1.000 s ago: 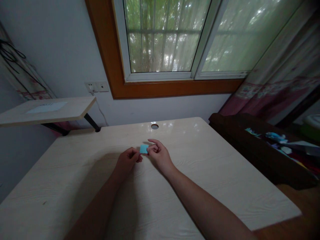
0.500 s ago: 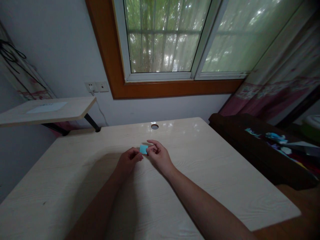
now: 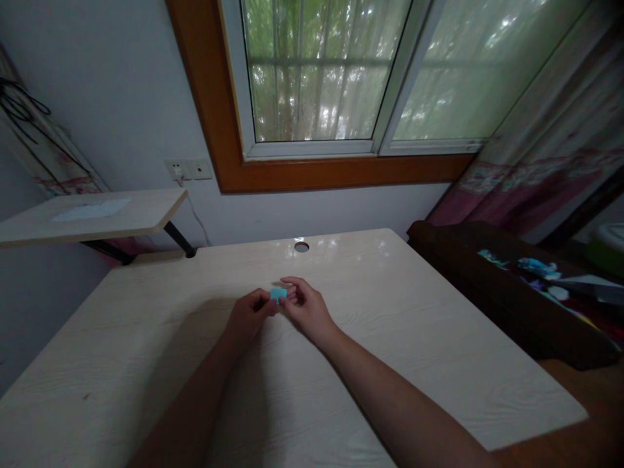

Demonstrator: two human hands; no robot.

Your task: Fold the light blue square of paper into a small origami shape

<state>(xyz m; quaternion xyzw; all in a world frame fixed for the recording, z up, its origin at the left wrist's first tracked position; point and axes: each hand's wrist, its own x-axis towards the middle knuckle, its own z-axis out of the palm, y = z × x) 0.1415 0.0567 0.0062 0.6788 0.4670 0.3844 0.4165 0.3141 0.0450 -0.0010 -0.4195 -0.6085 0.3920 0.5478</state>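
Observation:
A small light-blue piece of paper (image 3: pixel 278 294) is held up between my two hands, over the pale wooden desk (image 3: pixel 390 325). My left hand (image 3: pixel 248 316) is closed, its thumb and fingers pinching the paper's left side. From the right, my right hand (image 3: pixel 308 307) pinches the lower right edge with its thumb, while its index finger arches above the paper. Fingertips hide parts of the paper's lower edge. I cannot tell whether it is one sheet or folded.
On the left, a raised shelf (image 3: pixel 160 218) with a white sheet (image 3: pixel 92 209) stands on black legs. A round cable hole (image 3: pixel 301 247) lies near the desk's back edge. Beyond the right edge is a dark brown piece of furniture (image 3: pixel 468 279) with colourful items on it.
The blue paper looks shorter and sits slightly lower and to the left. My right hand has shifted left, its thumb now at the paper's lower edge. The left hand has barely moved.

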